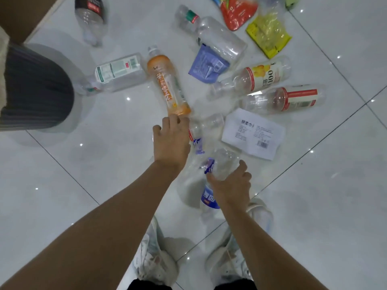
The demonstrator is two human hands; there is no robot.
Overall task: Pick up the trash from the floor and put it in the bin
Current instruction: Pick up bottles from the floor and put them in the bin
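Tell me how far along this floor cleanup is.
Nothing visibly done: the grey ribbed container, likely the bin, shows no contents. In hand: the right hand grips a crushed blue-labelled bottle; the left hand reaches by the orange bottle, grip unclear. Left: nearly everything, including the strawberry pouch, yellow wrapper and white packet.

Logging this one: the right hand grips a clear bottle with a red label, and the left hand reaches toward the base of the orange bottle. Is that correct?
Not quite. The head view shows that the clear bottle gripped by the right hand has a blue label, not a red one. The left hand does reach toward the base of the orange bottle.
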